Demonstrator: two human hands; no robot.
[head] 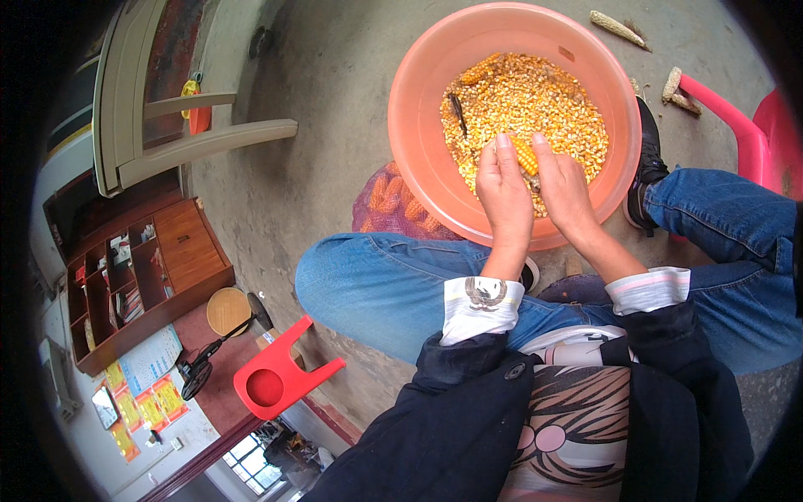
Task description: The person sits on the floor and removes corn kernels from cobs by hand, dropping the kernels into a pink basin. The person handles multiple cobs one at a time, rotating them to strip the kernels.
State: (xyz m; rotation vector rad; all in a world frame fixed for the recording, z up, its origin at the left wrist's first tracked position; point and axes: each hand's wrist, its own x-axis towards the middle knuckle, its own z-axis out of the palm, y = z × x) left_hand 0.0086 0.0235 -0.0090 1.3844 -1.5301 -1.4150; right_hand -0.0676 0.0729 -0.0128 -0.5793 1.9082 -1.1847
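Between my two hands is a yellow ear of dried corn (524,157), partly covered by my fingers. My left hand (505,188) grips it from the left, and my right hand (563,188) from the right, both thumbs lying along it. Below them is a large orange plastic basin (419,106), its bottom covered with loose corn kernels (533,94). Near the basin's far side another ear of corn (480,69) rests on the kernels. A thin dark tool (458,114), its exact kind unclear, lies among the kernels at the left.
A purple mesh sack of corn ears (392,201) sits against the basin's left side. Bare cobs (618,29) lie on the concrete floor beyond it. At the right is a pink plastic chair (756,141); a red plastic stool (288,370) and a wooden cabinet (194,245) are at the left.
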